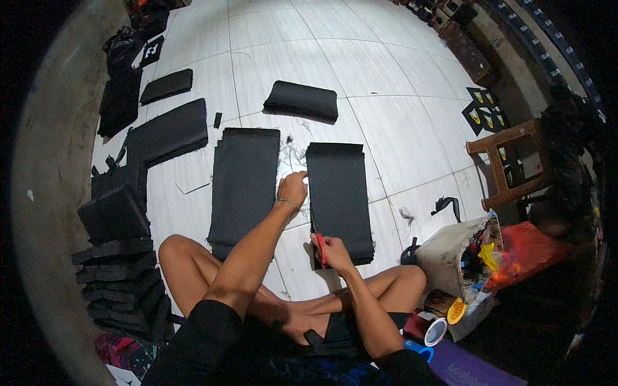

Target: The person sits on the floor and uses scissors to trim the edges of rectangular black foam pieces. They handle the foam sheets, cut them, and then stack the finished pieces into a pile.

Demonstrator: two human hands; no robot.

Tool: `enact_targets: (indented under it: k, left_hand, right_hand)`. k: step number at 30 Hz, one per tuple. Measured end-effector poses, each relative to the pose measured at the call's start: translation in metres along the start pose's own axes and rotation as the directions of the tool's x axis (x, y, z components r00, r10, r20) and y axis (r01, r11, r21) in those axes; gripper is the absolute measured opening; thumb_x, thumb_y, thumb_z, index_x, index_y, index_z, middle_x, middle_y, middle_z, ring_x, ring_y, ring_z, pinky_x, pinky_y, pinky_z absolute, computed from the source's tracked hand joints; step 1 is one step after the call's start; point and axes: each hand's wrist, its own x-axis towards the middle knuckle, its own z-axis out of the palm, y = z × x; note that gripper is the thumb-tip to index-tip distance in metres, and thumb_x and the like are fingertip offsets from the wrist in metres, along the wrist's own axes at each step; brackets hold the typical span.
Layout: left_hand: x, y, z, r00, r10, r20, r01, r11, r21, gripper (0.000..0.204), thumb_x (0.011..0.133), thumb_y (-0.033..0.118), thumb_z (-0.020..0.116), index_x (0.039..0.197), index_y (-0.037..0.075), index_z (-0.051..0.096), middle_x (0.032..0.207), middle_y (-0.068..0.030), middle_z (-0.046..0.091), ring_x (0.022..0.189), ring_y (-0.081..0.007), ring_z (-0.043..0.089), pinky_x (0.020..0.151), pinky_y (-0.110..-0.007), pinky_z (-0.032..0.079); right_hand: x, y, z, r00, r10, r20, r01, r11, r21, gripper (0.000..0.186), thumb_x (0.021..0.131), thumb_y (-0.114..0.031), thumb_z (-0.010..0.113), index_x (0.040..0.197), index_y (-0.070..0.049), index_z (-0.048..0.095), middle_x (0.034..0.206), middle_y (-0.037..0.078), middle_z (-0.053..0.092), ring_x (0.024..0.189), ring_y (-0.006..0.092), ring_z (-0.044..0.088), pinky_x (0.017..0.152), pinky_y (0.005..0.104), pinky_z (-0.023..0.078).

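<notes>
I sit cross-legged on white floor tiles. My left hand has its fingers closed at the left edge of the right black fabric stack; what is between them is too small to make out. My right hand is closed on red scissors at that stack's lower left edge, their blades along the edge. A second black fabric stack lies just left of my left hand. Dark loose threads lie between the stacks.
More folded black fabric lies ahead, with piles along the left. At right stand a brown plastic stool, a dirty white container, a red bag and several pots. Black pieces with yellow marks lie beyond.
</notes>
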Motion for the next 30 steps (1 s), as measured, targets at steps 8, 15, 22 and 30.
enact_targets:
  k: [8, 15, 22, 30]
  left_hand:
    - [0.008, -0.011, -0.007, 0.996, -0.056, -0.076, 0.06, 0.997, 0.056, 0.015, 0.086, 0.013, 0.055, 0.09, 0.005, 0.067, 0.093, -0.0202, 0.059, 0.089, -0.0393, 0.06, 0.078, -0.046, 0.049]
    - [-0.003, -0.011, -0.006, 0.997, 0.007, -0.078, -0.005, 1.0, 0.024, 0.011, 0.084, 0.011, 0.058, 0.088, 0.003, 0.064, 0.092, -0.0188, 0.057, 0.089, -0.0379, 0.059, 0.078, -0.046, 0.049]
    - [-0.007, -0.015, -0.004, 0.997, 0.029, -0.069, -0.026, 0.999, 0.046, 0.016, 0.083, 0.013, 0.061, 0.094, 0.003, 0.066, 0.091, -0.0181, 0.058, 0.091, -0.0366, 0.058, 0.08, -0.043, 0.047]
    - [-0.005, -0.018, 0.001, 0.994, 0.005, -0.113, -0.006, 1.0, -0.006, 0.01, 0.085, 0.014, 0.059, 0.086, 0.005, 0.064, 0.09, -0.0174, 0.057, 0.088, -0.0376, 0.058, 0.076, -0.047, 0.048]
  right_hand:
    - [0.009, 0.0, 0.003, 1.0, -0.002, 0.005, 0.002, 0.995, 0.1, 0.048, 0.087, -0.052, 0.061, 0.072, -0.006, 0.057, 0.054, 0.0, 0.051, 0.044, 0.009, 0.047, 0.042, 0.024, 0.036]
    - [0.025, -0.02, 0.001, 0.997, -0.018, -0.072, 0.019, 1.0, 0.018, 0.048, 0.085, -0.051, 0.063, 0.074, -0.004, 0.058, 0.054, 0.001, 0.052, 0.044, 0.0088, 0.047, 0.04, 0.0246, 0.035]
    - [0.021, -0.017, 0.001, 0.998, -0.012, -0.055, 0.012, 1.0, -0.001, 0.05, 0.084, -0.052, 0.064, 0.076, -0.004, 0.058, 0.055, 0.001, 0.052, 0.044, 0.0094, 0.047, 0.04, 0.0248, 0.034]
    - [0.041, -0.024, 0.003, 0.997, -0.037, -0.069, 0.042, 0.996, 0.074, 0.051, 0.084, -0.055, 0.062, 0.073, -0.006, 0.056, 0.056, 0.001, 0.051, 0.042, 0.0104, 0.047, 0.04, 0.0253, 0.035]
